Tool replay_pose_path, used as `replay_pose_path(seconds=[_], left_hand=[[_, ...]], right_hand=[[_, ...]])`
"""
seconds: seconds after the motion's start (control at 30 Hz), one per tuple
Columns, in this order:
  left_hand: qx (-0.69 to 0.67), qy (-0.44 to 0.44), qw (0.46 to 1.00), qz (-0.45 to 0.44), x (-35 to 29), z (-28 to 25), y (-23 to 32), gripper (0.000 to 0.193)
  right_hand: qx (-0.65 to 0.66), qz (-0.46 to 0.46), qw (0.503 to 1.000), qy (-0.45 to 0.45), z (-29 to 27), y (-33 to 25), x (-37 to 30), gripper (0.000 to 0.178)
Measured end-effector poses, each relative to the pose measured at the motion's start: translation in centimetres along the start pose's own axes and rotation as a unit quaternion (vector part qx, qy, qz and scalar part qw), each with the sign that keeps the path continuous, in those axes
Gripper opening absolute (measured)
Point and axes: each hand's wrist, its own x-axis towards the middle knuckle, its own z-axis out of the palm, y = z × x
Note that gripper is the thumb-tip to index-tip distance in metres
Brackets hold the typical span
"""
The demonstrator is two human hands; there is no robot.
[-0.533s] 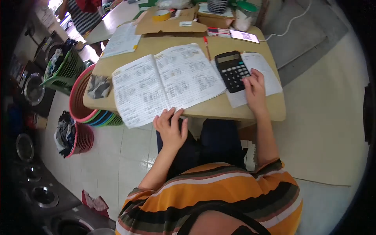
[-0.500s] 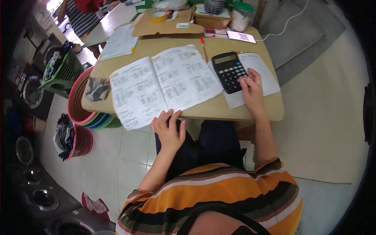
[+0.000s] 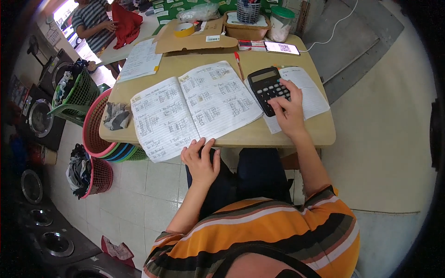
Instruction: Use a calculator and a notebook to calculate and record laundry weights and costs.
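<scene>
Right hand (image 3: 291,115), loosely spread, over black rectangular calculator (image 3: 263,83); left hand (image 3: 202,166), relaxed, ungripping, at white lined-paper notebook (image 3: 211,99). Likely keying figures; next press needs fingertip accuracy.

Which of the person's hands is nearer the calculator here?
Right. The right hand is partly over the right side of the calculator; the left hand is farther off to the left, at the lower edge of the open notebook.
</scene>
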Motion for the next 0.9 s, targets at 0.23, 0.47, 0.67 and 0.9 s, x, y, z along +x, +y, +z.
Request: replay_pose_path(seconds=[0.23, 0.47, 0.67, 0.9], left_hand=[[-0.006, 0.018, 1.0, -0.007, 0.2, 0.3, 0.0, 0.039], [-0.029, -0.004, 0.999, -0.03, 2.1, -2.0, 0.9, 0.033], [-0.058, -0.022, 0.998, -0.029, 8.7, -2.8, 0.7, 0.044], [0.024, -0.093, 0.995, -0.007, 13.4, 3.0, -1.5, 0.062]], right_hand=[[0.003, 0.015, 1.0, -0.011, -1.9, 0.7, -1.3, 0.019], [-0.06, 0.013, 0.996, 0.067, -1.1, 4.2, -1.7, 0.022], [0.06, 0.118, 0.991, 0.02, -0.8, 3.6, -1.9, 0.017], [0.022, 0.066, 0.997, 0.017, -0.3, 3.5, -1.7, 0.014]])
